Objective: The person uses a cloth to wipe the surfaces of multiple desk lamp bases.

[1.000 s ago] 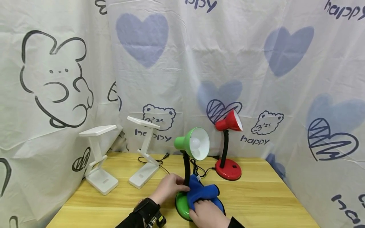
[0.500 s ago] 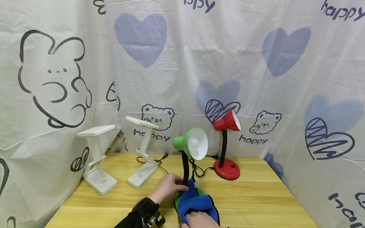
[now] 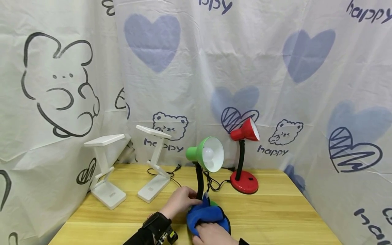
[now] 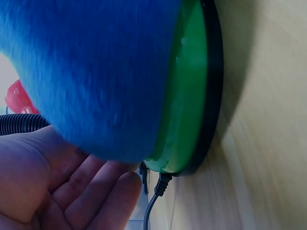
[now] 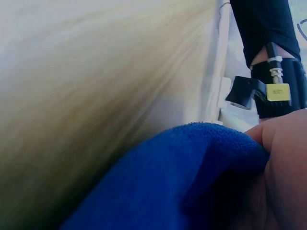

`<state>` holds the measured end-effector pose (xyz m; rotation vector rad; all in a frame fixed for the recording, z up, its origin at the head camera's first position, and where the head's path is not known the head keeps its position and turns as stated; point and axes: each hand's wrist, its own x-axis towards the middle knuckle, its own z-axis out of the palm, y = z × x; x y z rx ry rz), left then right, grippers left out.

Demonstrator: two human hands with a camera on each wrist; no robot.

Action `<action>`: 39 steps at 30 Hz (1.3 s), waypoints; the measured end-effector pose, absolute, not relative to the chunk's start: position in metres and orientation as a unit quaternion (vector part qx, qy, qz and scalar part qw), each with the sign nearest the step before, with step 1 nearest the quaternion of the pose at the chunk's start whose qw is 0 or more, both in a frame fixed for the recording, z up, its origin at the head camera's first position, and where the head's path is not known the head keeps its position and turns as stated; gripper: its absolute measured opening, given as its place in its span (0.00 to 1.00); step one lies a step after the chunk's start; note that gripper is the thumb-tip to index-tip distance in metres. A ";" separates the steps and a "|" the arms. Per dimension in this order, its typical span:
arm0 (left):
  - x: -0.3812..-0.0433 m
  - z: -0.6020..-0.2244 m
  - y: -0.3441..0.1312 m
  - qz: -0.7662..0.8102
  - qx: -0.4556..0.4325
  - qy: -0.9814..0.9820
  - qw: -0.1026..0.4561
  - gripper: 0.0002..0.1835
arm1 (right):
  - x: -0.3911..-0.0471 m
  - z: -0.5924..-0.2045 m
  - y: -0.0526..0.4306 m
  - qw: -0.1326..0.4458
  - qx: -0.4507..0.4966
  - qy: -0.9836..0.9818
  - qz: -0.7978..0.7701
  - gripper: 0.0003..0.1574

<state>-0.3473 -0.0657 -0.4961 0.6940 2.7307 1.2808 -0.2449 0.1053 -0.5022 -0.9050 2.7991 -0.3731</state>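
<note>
A green desk lamp with a black flexible neck stands on the table, its white-lined shade turned to the right. My left hand grips the foot of that neck between thumb and fingers. A blue cloth with black edging covers most of the round green base. With the right hand I hold the cloth against the base's front, fingers tucked into its fold. The left wrist view shows the left fingers beneath the cloth's edge, beside the power cord.
Behind to the right stands a red desk lamp, its black cord trailing toward the green lamp. Two white folding lamps stand at the left of the wooden table. A printed curtain hangs round the back and sides.
My right hand has slid the cloth leftward and toward the front over the green base, baring a bit of its back right edge. The left hand stays at the neck.
</note>
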 end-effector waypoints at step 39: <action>-0.350 -0.498 -0.067 0.416 0.222 0.881 0.032 0.08 | -0.324 -0.507 0.155 0.122 -0.248 0.932 -0.233 0.34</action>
